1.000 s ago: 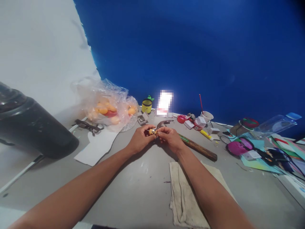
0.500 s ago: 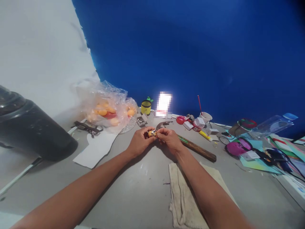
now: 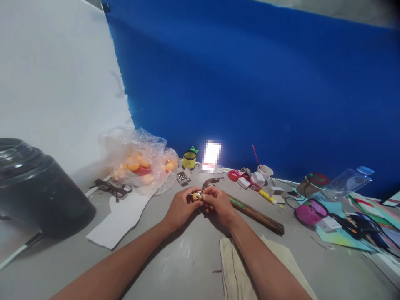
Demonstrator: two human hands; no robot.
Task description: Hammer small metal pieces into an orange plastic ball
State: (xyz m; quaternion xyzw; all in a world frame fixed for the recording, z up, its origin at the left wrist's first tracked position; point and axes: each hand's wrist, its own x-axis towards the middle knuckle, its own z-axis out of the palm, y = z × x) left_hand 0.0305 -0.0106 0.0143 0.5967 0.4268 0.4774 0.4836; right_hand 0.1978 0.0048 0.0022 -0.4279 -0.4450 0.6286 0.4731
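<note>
A small yellow-orange ball point(image 3: 196, 196) with shiny silver bits on its surface is held above the tabletop. My left hand point(image 3: 181, 205) is closed around its left side, fingertips above and thumb below. From the right, the thumb and fingers of my right hand point(image 3: 218, 203) are pinched together at the ball's edge; anything between them is too small to make out. Just behind and right of my hands lies a claw hammer point(image 3: 256, 214) with a worn wooden handle. A small open box point(image 3: 183, 176) of silver pieces stands beyond my left hand.
Clear plastic bags point(image 3: 140, 160) with orange balls lie back left, near dark glasses point(image 3: 113, 188) and white paper point(image 3: 121, 221). A large dark jar point(image 3: 46, 193) stands left. A folded cloth point(image 3: 233, 266) lies under my right forearm. Small boxes, a cup point(image 3: 266, 171) and pouches crowd the right.
The camera view has tilted upward, so the table items appear lower. My hands stay together at the ball, whose silver-dotted side is turned slightly differently.
</note>
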